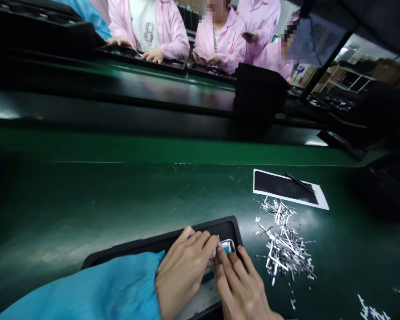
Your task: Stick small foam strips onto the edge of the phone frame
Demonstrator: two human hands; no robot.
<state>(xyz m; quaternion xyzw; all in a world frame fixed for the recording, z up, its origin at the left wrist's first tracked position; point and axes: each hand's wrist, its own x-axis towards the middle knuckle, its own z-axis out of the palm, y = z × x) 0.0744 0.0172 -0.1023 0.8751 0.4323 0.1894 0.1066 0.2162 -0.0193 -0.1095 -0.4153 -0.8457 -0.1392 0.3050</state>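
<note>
The small phone-like device [225, 247] sits in a black tray [173, 240] at the near tabletop edge, pinched by left hand [183, 271] and right hand [242, 284] fingertips. A slip could knock it into the metal strips [283, 240] just beside.
</note>
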